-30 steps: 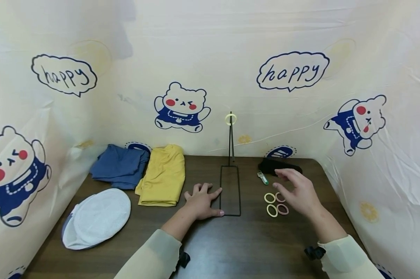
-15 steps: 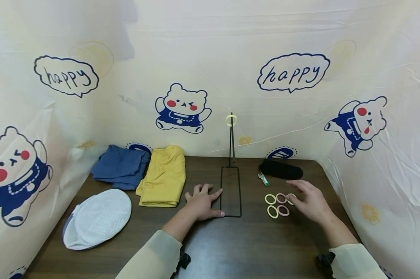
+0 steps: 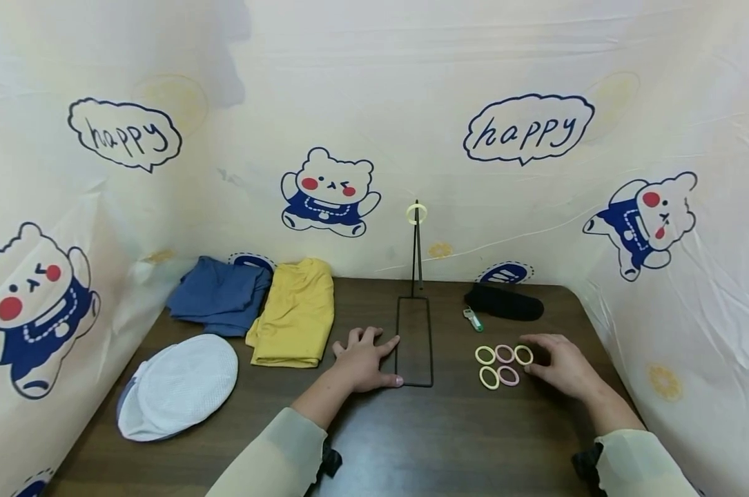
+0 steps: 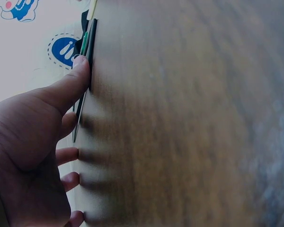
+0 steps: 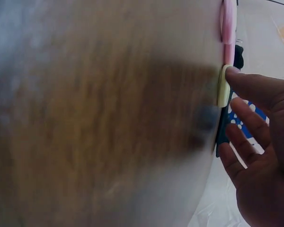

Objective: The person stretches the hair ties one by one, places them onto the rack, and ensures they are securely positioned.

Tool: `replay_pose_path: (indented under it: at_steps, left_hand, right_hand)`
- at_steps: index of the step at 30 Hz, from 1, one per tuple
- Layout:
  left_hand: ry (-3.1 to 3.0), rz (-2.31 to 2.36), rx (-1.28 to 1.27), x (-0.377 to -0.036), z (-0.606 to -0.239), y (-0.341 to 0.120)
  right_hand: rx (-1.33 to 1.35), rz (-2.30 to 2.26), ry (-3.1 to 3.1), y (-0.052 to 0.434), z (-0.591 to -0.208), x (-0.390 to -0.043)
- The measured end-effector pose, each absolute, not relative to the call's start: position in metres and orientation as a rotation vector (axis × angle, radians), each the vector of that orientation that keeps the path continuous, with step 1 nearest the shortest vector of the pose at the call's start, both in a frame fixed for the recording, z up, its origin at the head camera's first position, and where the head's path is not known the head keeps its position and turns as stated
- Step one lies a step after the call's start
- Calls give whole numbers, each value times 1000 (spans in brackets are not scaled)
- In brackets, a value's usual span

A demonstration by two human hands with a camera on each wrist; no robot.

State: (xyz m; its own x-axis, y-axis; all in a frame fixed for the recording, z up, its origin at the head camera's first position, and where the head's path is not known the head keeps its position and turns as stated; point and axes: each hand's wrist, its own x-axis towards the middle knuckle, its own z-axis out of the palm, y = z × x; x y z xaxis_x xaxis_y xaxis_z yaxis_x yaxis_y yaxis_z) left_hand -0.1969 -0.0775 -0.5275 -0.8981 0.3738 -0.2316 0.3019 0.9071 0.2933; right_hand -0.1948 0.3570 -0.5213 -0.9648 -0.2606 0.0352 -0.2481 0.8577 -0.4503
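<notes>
Yellow ring (image 5: 223,87), relaxed right hand (image 3: 562,366) touching it, left hand (image 3: 357,364) splayed, backdrop (image 3: 411,90) lettered "happy"

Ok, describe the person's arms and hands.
The left sleeve and right sleeve are plain, pale cream. A small black attachment shows near each sleeve's end. The left hand and right hand wear no gloves.

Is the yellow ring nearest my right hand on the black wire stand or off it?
Off it. In the head view, that yellow ring lies on the table, right of the stand and apart from it.
</notes>
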Motion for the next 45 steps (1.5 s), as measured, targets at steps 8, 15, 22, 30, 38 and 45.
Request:
replay_pose_path:
  at_steps: [8, 15, 22, 30, 38, 45]
  left_hand:
    - [2779, 374, 516, -196, -529, -73]
    - [2756, 388, 481, -201, -530, -75]
    - [2776, 363, 476, -200, -519, -76]
    - [2745, 400, 487, -204, -531, -76]
    - [2758, 363, 483, -202, -524, -77]
    - [2757, 336, 491, -202, -525, -75]
  right_hand:
    - [-380, -677, 2978, 365, -526, -195]
    - [-393, -675, 2985, 359, -525, -206]
    - [-381, -719, 3030, 354, -514, -207]
    - [-442, -806, 3127, 346, -499, -197]
    - [-743, -889, 3258, 321, -477, -191]
    - [-967, -926, 3278, 298, -455, -187]
